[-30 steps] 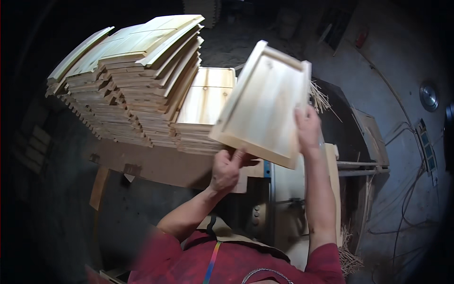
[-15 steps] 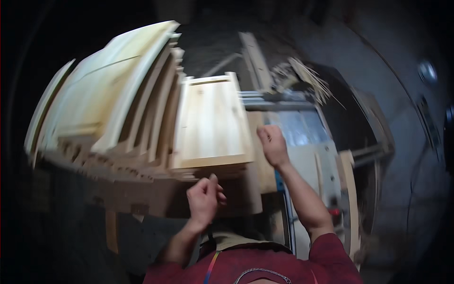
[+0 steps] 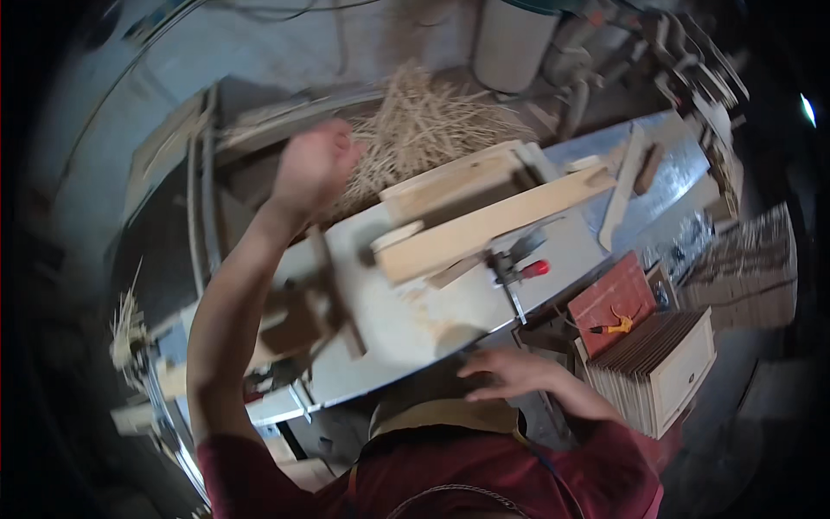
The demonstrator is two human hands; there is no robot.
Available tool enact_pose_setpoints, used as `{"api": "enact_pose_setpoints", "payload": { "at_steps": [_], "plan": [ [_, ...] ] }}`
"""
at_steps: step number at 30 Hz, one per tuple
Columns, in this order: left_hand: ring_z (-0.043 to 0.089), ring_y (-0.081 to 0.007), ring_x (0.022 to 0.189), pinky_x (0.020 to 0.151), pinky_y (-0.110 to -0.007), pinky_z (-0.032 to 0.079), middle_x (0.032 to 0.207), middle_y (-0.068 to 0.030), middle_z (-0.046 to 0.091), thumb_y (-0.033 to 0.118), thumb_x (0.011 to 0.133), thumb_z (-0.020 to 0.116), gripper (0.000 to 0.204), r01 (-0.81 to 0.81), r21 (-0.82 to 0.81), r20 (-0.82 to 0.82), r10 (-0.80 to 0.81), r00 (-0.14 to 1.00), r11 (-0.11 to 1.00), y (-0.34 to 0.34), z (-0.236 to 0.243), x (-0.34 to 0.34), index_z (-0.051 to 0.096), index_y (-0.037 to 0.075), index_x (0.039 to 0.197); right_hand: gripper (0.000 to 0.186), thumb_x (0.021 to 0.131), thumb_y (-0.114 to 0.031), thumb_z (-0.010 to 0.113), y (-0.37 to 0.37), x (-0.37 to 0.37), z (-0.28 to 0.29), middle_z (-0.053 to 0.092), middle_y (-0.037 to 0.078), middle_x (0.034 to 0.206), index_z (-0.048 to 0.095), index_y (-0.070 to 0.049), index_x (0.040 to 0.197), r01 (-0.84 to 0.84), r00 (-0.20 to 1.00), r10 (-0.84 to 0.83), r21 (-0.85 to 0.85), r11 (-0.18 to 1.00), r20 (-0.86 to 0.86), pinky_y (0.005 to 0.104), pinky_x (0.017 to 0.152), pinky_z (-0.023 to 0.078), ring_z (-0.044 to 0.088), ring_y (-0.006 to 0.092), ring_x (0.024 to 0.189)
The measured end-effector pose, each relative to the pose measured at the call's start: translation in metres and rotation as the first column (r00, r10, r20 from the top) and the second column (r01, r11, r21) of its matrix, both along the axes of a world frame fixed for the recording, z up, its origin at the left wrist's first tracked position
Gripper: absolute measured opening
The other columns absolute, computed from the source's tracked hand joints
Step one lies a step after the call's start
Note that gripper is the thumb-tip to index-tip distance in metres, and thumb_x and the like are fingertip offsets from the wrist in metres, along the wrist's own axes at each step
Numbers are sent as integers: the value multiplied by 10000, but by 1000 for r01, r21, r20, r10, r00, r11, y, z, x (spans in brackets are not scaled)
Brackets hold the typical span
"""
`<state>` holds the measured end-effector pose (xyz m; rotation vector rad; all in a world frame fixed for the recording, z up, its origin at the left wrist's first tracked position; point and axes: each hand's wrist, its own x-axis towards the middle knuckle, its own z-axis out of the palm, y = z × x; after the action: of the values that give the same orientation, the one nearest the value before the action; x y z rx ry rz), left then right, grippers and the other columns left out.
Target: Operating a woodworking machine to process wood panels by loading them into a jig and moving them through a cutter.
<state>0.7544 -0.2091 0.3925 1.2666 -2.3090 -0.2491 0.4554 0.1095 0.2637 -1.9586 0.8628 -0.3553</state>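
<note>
The worktable (image 3: 393,316) fills the middle, running from eight o'clock up to two. Around four o'clock a row of thin panels (image 3: 683,372) stands packed on edge, the outermost with a framed face; whether these are finished or waiting cannot be told. The long wooden board (image 3: 493,229) lies across the worktop at two o'clock, touched by neither hand. The left hand (image 3: 316,169), raised toward half past ten, is blurred: its fingers look curled, no piece shows, and its grip cannot be told. The right hand (image 3: 506,372), near five o'clock by the table's near edge, is loose-fingered and holds nothing visible. With no panel in either, work seems between pieces; the count left is not shown.

Elsewhere, a heap of thin offcuts (image 3: 424,121) rises at twelve o'clock. A narrow wooden strip (image 3: 337,294) at eight o'clock and a red-handled clamp (image 3: 523,270) at three could obstruct anything slid along the top. A yellow-handled tool (image 3: 618,324) rests toward four o'clock.
</note>
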Motion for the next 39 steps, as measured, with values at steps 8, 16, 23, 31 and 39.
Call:
{"api": "enact_pose_setpoints", "payload": {
  "at_steps": [8, 16, 23, 31, 39],
  "plan": [
    [632, -421, 1300, 1106, -470, 497, 1323, -252, 702, 565, 1004, 631, 653, 139, 564, 322, -372, 871, 814, -159, -305, -149, 653, 53, 1408, 528, 813, -286, 931, 30, -166, 113, 738, 86, 992, 751, -12, 1226, 803, 594, -804, 85, 590, -30, 342, 838, 556, 704, 189, 927],
    [733, -392, 827, 785, -487, 591, 920, -169, 764, 391, 977, 697, 289, -62, -96, -3, 62, 998, 993, -90, -51, -35, 772, 118, 1029, 402, 966, -278, 794, -220, -132, 171, 671, 19, 923, 702, 36, 1200, 711, 695, -681, -360, 604, 230, 289, 834, 522, 610, 112, 887],
    [626, -104, 738, 655, -314, 513, 797, -63, 696, 392, 1061, 682, 399, -561, 180, -331, 587, 739, 808, 62, 52, 166, 732, -4, 1055, 546, 980, -330, 801, -427, 204, 201, 758, 113, 1047, 636, 40, 1347, 480, 755, -373, -67, 875, 539, 326, 809, 562, 689, 140, 898],
    [702, -185, 759, 705, -312, 563, 826, -103, 711, 142, 985, 741, 195, -848, 317, -493, 838, 235, 425, 390, -61, 278, 678, -35, 1040, 522, 948, -350, 810, -407, 493, 60, 758, 145, 1215, 688, -66, 1369, -68, 977, 3, -296, 953, -215, 446, 923, 598, 753, 285, 1025],
    [699, -255, 714, 590, -347, 517, 873, -103, 701, 305, 752, 957, 446, -876, 42, -211, 861, 463, 481, 367, -100, 225, 695, 36, 992, 426, 919, -393, 811, -421, 544, -137, 752, 222, 1012, 757, -22, 1121, -403, 909, 377, -136, 905, -179, 452, 859, 547, 732, 344, 946]
  ]
}}
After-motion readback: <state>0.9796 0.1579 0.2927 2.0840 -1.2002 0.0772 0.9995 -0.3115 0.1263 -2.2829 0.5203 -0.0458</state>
